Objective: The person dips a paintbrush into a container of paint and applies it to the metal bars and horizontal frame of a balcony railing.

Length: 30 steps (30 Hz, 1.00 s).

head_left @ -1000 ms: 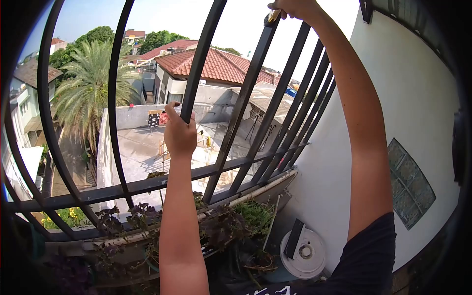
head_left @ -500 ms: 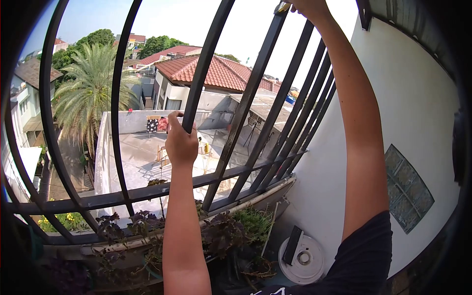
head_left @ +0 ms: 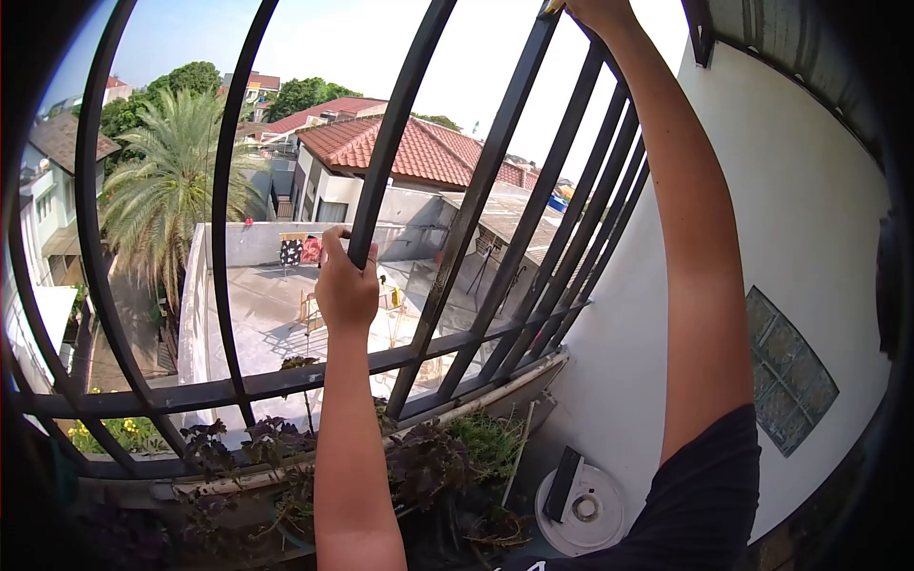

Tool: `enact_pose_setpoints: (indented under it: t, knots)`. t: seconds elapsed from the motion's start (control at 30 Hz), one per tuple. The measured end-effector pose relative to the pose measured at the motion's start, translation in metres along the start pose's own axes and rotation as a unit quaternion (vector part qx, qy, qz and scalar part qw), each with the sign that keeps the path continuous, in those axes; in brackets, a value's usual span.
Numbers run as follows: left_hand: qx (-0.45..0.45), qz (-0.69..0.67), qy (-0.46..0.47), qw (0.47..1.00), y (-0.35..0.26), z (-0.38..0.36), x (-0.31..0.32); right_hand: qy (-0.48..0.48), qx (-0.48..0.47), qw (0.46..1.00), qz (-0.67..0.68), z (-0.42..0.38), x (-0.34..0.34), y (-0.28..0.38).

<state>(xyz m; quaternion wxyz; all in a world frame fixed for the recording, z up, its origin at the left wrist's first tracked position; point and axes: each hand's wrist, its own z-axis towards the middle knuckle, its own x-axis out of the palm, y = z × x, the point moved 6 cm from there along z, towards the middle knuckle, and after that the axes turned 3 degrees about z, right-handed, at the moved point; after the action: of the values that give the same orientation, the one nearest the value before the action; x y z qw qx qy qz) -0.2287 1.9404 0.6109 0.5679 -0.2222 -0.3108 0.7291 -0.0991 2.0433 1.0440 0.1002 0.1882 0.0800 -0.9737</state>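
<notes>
Nearest the head camera: my dark sleeve [head_left: 705,485] at lower right, and both bare forearms reaching up to a set of black metal bars.

Left hand [head_left: 347,290]: fingers wrapped narrow around one upright bar [head_left: 405,105], at about mid-frame, just above the horizontal rail [head_left: 286,383].

Right hand [head_left: 598,11]: raised to the top edge, partly cut off by it. Fingers closed on a small yellowish piece [head_left: 554,7], which lies against the upper part of the next bar [head_left: 505,124] to the right. Only a sliver of the piece shows; I cannot tell what it is.

Both bars lean, tops to the right, in my wide-lens view; more bars stand close together beyond them, towards the wall.

Below the rail: dark-leaved plants [head_left: 428,463], with a green bushy plant [head_left: 486,440] beside them. To their right, a round white lid [head_left: 602,525] with a long black object [head_left: 564,483] lying across its left side.

Right side: white wall [head_left: 795,200] with a paned window [head_left: 790,371].

Beyond the bars: sunlit concrete terrace [head_left: 248,300], patterned cloth [head_left: 290,251] and red cloth [head_left: 311,249] hanging at its far side. A palm tree [head_left: 176,181] stands left of it. Farther: house with red tiled roof [head_left: 352,143], then pale sky [head_left: 314,38].
</notes>
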Motion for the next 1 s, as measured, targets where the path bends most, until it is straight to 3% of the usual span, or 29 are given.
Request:
enact_pose_setpoints:
  t: [0.07, 0.17, 0.27, 0.37, 0.47, 0.57, 0.67, 0.77, 0.87, 1.0]
  knots:
    - [0.0, -0.012, 0.003, 1.0, 0.0, 0.001, 0.001, 0.049, 0.056, 0.997, -0.002, 0.001, 0.005, -0.001]
    - [-0.002, -0.009, 0.005, 1.0, 0.002, 0.001, 0.003, -0.019, -0.018, 0.998, -0.054, 0.018, -0.006, -0.006]
    - [0.001, -0.011, 0.006, 1.0, 0.0, 0.0, 0.001, 0.01, -0.046, 0.999, 0.008, 0.017, 0.005, -0.011]
    - [0.015, -0.015, -0.004, 1.0, 0.002, 0.001, 0.003, 0.066, 0.041, 0.997, 0.013, 0.024, 0.007, -0.022]
    - [0.012, -0.013, 0.001, 1.0, 0.002, 0.001, 0.003, -0.036, 0.001, 0.999, -0.012, 0.014, 0.002, 0.005]
    - [0.001, -0.01, 0.005, 1.0, 0.001, 0.0, 0.002, 0.01, -0.021, 1.0, 0.009, 0.038, 0.014, -0.025]
    - [0.001, -0.004, 0.003, 1.0, 0.002, 0.001, 0.002, -0.052, -0.003, 0.999, 0.01, 0.034, 0.004, -0.013]
    - [0.017, -0.011, -0.012, 1.0, 0.004, 0.001, 0.004, -0.068, -0.108, 0.991, -0.044, 0.026, 0.0, -0.007]
    - [-0.001, 0.0, -0.002, 1.0, -0.001, 0.0, 0.001, 0.021, -0.083, 0.994, -0.061, 0.028, 0.004, -0.023]
    - [-0.008, 0.015, 0.009, 1.0, 0.001, 0.0, 0.003, 0.052, -0.107, 0.993, -0.008, -0.054, 0.018, 0.015]
